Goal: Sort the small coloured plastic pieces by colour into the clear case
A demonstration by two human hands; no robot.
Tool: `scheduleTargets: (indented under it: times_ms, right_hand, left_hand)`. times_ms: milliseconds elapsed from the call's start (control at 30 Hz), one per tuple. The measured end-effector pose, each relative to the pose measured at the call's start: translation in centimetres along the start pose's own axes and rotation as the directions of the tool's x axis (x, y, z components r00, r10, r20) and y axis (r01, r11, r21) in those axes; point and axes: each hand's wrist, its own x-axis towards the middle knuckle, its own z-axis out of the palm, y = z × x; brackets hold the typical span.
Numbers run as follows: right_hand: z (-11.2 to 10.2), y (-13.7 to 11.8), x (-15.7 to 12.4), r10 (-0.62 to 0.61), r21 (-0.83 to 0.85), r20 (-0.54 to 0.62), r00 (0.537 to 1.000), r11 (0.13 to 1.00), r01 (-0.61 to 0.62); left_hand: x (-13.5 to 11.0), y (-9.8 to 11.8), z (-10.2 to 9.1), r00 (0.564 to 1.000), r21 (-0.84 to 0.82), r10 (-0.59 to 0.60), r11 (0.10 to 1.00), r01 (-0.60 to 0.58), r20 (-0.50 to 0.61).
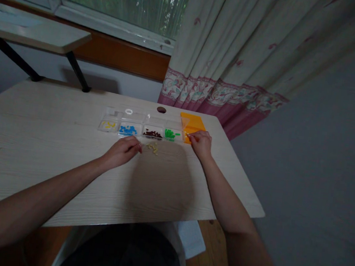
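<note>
My left hand [124,149] rests on the wooden table [52,149] with its fingers curled, beside a small heap of pale beads [153,148]. My right hand [201,143] is pinched at the near edge of an orange tray [191,122]; what its fingers hold is too small to name. A clear divided box [140,127] lies behind both hands, with yellow [109,125], blue [128,130], dark brown [152,134] and green [170,134] beads in separate compartments.
A round cable hole [161,109] sits in the table behind the box. A curtain [235,63] hangs at the back right, a window [121,0] behind. A second tabletop [32,29] on black legs stands at the far left.
</note>
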Motion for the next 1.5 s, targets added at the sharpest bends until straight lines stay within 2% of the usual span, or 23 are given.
scheduleTargets:
  times_ms: [233,433,600,700,833,1000,1267,1500]
  right_hand:
    - [0.0,0.3,0.0,-0.002,0.008,-0.033,0.999,1.000,0.002]
    - [-0.3,0.2,-0.1,-0.025,-0.006,-0.010,1.000,1.000,0.025]
    - [-0.5,-0.1,-0.2,-0.037,-0.022,-0.048,0.998,0.999,0.036]
    - [-0.6,-0.3,-0.2,-0.040,-0.012,-0.065,0.997,0.999,0.039]
    - [-0.7,-0.7,-0.3,-0.059,0.000,-0.063,0.996,0.998,0.059]
    - [-0.9,-1.0,-0.4,-0.066,0.000,-0.061,0.996,0.998,0.066]
    - [-1.2,-1.2,-0.4,-0.057,-0.001,-0.041,0.998,0.998,0.057]
    - [-2.1,-1.9,-0.5,-0.097,-0.024,-0.123,0.988,0.995,0.095]
  left_hand:
    - [0.1,-0.1,0.0,1.000,0.002,-0.001,1.000,0.001,0.008]
    - [0.0,0.0,0.0,1.000,0.008,0.006,1.000,-0.006,0.003]
    - [-0.1,0.2,0.2,0.999,0.019,-0.020,1.000,0.021,-0.034]
    - [-0.3,0.2,0.4,0.998,0.086,0.009,0.996,-0.004,-0.055]
    - [-0.5,0.0,0.8,0.998,0.220,0.067,0.973,-0.065,-0.001]
    - [-0.6,-0.2,1.1,0.999,0.321,0.039,0.946,-0.049,0.038]
    - [-0.6,0.0,1.0,0.999,0.312,0.051,0.949,-0.051,0.007]
    - [-0.4,0.1,0.9,0.999,0.283,0.053,0.958,-0.053,0.010]
